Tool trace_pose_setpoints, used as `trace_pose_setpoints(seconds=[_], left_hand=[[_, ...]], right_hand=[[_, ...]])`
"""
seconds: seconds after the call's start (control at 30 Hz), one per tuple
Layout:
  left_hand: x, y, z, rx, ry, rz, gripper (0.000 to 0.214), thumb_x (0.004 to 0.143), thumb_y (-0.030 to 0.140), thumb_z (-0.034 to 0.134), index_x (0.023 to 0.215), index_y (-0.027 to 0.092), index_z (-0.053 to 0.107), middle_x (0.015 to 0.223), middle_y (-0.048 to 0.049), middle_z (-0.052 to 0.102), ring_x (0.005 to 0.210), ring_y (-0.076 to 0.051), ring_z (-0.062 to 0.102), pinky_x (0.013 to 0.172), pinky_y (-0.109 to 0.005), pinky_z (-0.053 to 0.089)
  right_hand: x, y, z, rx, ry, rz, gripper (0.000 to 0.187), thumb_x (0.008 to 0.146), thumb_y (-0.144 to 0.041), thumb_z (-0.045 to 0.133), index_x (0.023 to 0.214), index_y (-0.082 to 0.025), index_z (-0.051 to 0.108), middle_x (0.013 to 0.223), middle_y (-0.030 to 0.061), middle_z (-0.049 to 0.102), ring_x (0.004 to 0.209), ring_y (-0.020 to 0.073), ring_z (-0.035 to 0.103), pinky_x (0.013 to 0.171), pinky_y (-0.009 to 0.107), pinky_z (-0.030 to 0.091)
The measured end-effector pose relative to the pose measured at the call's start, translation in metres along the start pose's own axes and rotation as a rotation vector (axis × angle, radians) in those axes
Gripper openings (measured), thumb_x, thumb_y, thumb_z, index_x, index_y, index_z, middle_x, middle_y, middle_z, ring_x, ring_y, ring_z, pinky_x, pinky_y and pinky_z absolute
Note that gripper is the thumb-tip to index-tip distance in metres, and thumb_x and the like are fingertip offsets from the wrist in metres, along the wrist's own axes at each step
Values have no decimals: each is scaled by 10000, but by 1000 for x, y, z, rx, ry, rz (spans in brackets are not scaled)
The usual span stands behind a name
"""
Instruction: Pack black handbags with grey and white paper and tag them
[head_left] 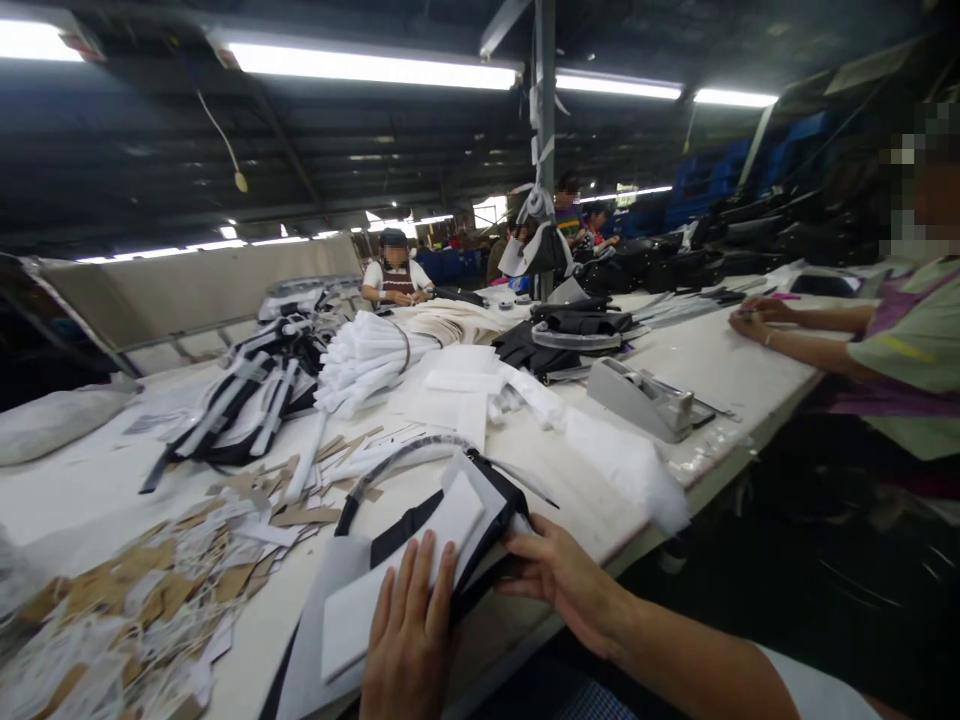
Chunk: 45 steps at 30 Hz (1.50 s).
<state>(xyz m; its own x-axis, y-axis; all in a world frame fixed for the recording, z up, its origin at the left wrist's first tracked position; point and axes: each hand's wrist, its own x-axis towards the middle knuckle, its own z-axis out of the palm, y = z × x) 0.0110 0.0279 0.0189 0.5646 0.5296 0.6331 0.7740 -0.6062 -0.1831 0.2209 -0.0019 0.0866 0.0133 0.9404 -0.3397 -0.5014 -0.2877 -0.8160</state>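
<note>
Here, the black bag [511,488] lies tilted near the close edge of the white table [765,365], its curved handle [375,468] on the far side. The left hand [412,630] rests flat on the white foam strip [349,625] over the bag, fingers straight and nearly together; the right hand [559,582] bends its fingers at the bag's right end, though I cannot tell whether they grip it.

Smooth, leather-like material is seen on the bag [405,530], glossy plastic on its handle [373,469]. Matt foam is suggested by the white pad [456,515].
</note>
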Motion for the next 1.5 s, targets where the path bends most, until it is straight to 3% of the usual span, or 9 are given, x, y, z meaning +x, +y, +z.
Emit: trace_pose_setpoints(seconds=[0.2,0.37,0.47,0.63,0.77,0.93,1.1,1.33,1.5], left_hand=[[0,-6,3,84,2,56,581,983,112,340,1554,160,244,1536,-117,414,1405,-280,402,1147,-420,326],[5,-15,0,49,-13,-5,605,978,98,337,1563,176,205,1532,-104,420,1391,-277,420,1088,-430,417],[7,-21,1,2,13,-35,604,982,135,356,1565,185,204,1508,-106,454,1362,-289,456,1063,-440,445],[6,-24,3,-56,-10,-66,637,966,126,391,1567,211,199,1511,-102,451,1372,-284,443,1093,-439,424],[6,-22,2,-63,-30,-85,662,956,107,400,1570,234,184,1524,-92,433,1382,-272,432,1106,-433,416],[6,-21,0,-63,-44,-106,675,949,93,399,1569,243,179,1533,-87,419,1380,-270,433,1104,-439,418],[7,-21,-2,-72,-39,-121,684,936,99,410,1567,243,189,1528,-89,426,1376,-274,436,1103,-447,418],[8,-22,0,-100,-21,-145,678,926,122,413,1563,245,212,1521,-87,436,1360,-282,456,1085,-450,438],[8,-20,-1,-118,-45,-121,672,933,114,416,1560,255,220,1533,-81,422,1381,-290,431,1093,-461,430]], right_hand=[[6,-2,-9,-113,-111,-33,462,769,-361,735,1154,-188,546,1090,88,714,925,233,716,832,382,577],[22,-29,-71,-767,-280,-198,328,887,-458,608,1046,-176,658,923,80,748,866,240,727,820,385,574],[41,-57,-126,-1393,8,-642,276,958,-350,493,977,-199,723,1031,97,751,988,250,698,937,401,524],[79,-85,-196,-1896,292,-700,452,864,-152,566,1313,-185,610,1497,152,464,1397,339,407,1129,563,321],[104,-87,-216,-1988,329,-650,293,849,-177,624,1123,-217,722,1406,127,569,1373,361,436,1092,636,313],[114,-100,-207,-1894,282,-747,201,902,-209,585,832,-237,772,1192,53,721,1276,307,552,1125,584,293],[100,-101,-169,-1738,259,-848,258,958,-283,522,1043,-211,754,1200,87,714,1190,276,618,1087,505,387],[34,-51,-114,-1574,-264,-579,247,922,-431,590,936,-276,783,937,12,781,880,198,728,810,275,544],[44,-15,-100,-1438,131,-633,467,936,-491,527,1292,-213,646,1341,123,626,1270,298,553,1088,471,414]])
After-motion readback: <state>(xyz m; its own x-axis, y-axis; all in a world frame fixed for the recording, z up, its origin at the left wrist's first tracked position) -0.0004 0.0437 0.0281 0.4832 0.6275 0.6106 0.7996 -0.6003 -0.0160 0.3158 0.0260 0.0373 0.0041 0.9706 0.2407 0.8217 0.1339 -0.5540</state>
